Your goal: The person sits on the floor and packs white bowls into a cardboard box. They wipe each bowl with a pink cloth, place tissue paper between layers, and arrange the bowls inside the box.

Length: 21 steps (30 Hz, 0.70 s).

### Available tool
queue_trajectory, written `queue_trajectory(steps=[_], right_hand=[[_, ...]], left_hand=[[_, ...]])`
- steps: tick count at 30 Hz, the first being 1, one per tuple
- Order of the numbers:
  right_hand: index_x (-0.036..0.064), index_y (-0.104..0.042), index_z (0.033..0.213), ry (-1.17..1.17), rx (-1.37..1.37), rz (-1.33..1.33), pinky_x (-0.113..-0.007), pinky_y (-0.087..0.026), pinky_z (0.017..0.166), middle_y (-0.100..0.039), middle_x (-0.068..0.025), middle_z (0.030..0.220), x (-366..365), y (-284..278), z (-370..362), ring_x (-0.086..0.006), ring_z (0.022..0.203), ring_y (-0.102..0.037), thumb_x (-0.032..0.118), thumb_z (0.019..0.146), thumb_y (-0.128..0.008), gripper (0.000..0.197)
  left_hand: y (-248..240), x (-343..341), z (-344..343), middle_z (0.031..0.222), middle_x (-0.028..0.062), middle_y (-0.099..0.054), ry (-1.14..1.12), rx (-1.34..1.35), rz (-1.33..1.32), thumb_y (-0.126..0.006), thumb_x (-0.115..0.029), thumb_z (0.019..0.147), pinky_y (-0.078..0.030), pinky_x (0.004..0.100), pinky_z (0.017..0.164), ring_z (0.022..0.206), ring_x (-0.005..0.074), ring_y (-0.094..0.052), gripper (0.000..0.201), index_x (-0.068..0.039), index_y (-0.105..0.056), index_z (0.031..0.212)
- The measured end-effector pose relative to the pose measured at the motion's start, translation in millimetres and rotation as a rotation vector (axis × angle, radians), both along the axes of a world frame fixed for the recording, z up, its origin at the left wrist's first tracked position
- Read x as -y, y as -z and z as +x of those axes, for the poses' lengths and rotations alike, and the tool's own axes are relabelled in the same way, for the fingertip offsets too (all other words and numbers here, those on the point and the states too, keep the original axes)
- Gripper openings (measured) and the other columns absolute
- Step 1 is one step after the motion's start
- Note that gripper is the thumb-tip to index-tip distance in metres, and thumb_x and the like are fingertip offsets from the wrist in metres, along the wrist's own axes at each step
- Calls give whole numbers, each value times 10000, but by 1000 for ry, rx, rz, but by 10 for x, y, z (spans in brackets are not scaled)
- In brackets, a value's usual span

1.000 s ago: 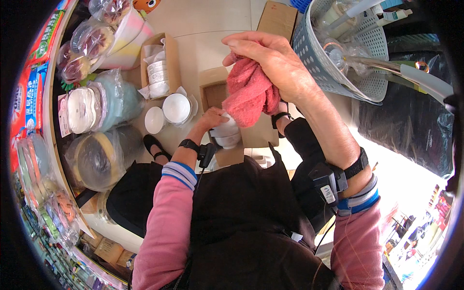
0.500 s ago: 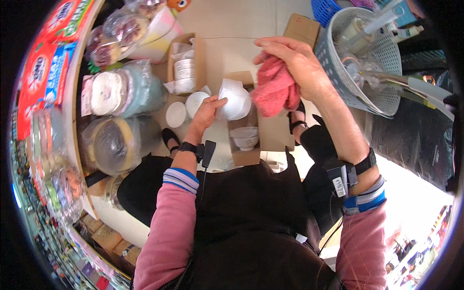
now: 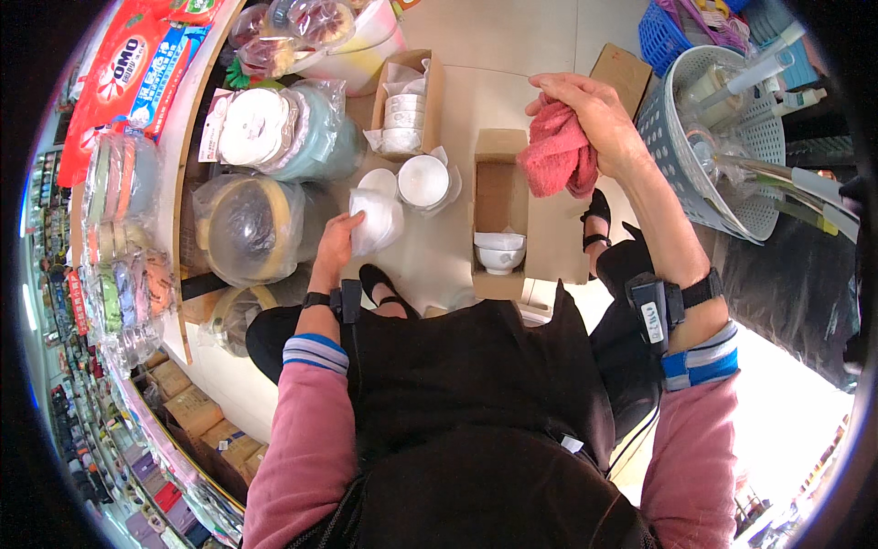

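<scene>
My left hand point(image 3: 337, 245) grips a white bowl point(image 3: 377, 221) low over the floor, beside two other white bowls point(image 3: 422, 179) standing there. My right hand point(image 3: 596, 119) is raised and closed on a pink cloth point(image 3: 556, 157) above an open cardboard box point(image 3: 499, 212). A white bowl point(image 3: 499, 252) lies inside that box at its near end.
A second cardboard box point(image 3: 408, 99) with wrapped white bowls stands farther off. Bagged plates and bowls point(image 3: 274, 128) and a wrapped round container point(image 3: 243, 225) fill the shelf at left. A grey plastic basket point(image 3: 722, 128) with utensils is at right. My feet in black sandals rest on the floor.
My left hand carried the white bowl from near the box leftward and down toward the bowls on the floor. My right hand with the pink cloth stayed raised.
</scene>
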State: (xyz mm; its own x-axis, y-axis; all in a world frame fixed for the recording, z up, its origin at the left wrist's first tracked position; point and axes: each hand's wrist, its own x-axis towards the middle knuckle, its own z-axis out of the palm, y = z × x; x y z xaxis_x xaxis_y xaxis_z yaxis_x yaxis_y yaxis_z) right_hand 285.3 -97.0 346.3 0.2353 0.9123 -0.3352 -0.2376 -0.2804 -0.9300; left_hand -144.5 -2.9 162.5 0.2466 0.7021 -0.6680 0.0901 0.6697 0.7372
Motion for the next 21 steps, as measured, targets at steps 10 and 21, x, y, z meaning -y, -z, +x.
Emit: queue_trajectory(steps=[10, 21], right_hand=[[2, -584, 1159, -68, 69, -49, -249, -498, 679, -653, -101, 916, -127, 25, -110, -124, 760, -596, 255, 928, -528, 348], [-8, -571, 1175, -81, 149, -134, -231, -477, 673, -656, -97, 937, -182, 117, -136, -104, 745, -578, 258, 940, -500, 361]], left_hand=[[1398, 169, -886, 803, 71, -597, -13, -496, 346, -677, -139, 809, -474, 384, 678, 756, 217, -590, 228, -20, -635, 998], [1496, 245, -311, 732, 205, -622, 371, -1299, 782, -684, -225, 737, -496, 454, 674, 710, 388, -609, 239, -1, -613, 697]])
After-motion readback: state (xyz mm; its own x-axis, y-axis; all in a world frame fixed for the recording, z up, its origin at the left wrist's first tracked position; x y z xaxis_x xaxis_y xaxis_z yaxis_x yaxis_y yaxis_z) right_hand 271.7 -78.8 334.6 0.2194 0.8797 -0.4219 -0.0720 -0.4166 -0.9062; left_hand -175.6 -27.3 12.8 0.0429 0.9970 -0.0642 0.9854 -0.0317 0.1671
